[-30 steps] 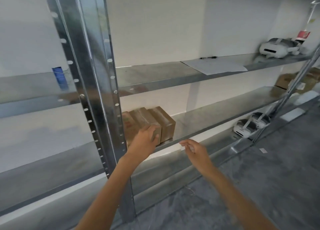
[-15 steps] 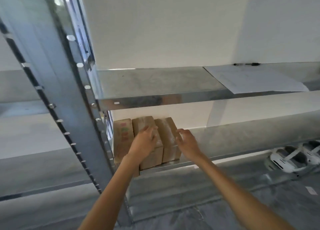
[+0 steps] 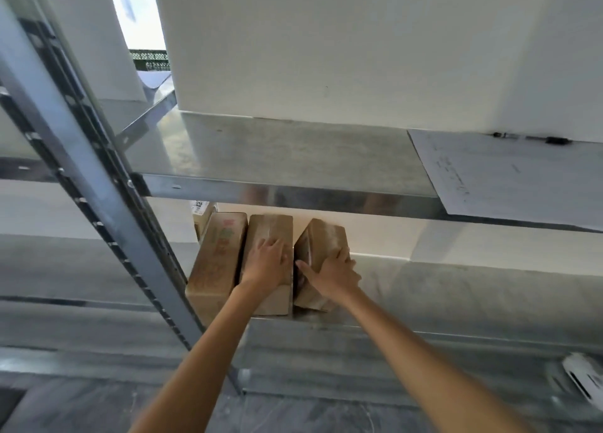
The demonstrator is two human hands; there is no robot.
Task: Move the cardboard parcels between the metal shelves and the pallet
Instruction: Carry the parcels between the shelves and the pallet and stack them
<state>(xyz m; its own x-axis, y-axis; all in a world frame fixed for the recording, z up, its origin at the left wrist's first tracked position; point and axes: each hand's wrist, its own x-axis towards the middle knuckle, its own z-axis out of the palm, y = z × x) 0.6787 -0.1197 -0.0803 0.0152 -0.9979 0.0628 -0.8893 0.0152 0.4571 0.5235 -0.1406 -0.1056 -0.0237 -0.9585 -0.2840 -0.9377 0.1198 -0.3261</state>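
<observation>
Three brown cardboard parcels stand side by side on the lower metal shelf (image 3: pixel 456 289). The left parcel (image 3: pixel 217 256) carries red and green print. My left hand (image 3: pixel 266 263) lies flat on top of the middle parcel (image 3: pixel 270 227), fingers spread. The right parcel (image 3: pixel 321 240) is tilted away from the middle one, and my right hand (image 3: pixel 332 272) grips it, thumb in the gap on its left side and fingers over its right edge. A smaller labelled box (image 3: pixel 202 212) peeks out behind the left parcel.
An upper metal shelf (image 3: pixel 277 158) overhangs the parcels and holds a white paper sheet (image 3: pixel 509 178) and a pen (image 3: pixel 535 137). A slanted steel upright (image 3: pixel 98 184) stands at the left. A white device (image 3: pixel 584 377) lies low at the right above the grey floor.
The view has moved closer to the shelf. My right hand has taken hold of the right parcel and tipped it away from the middle one. My left hand stays on the middle parcel.
</observation>
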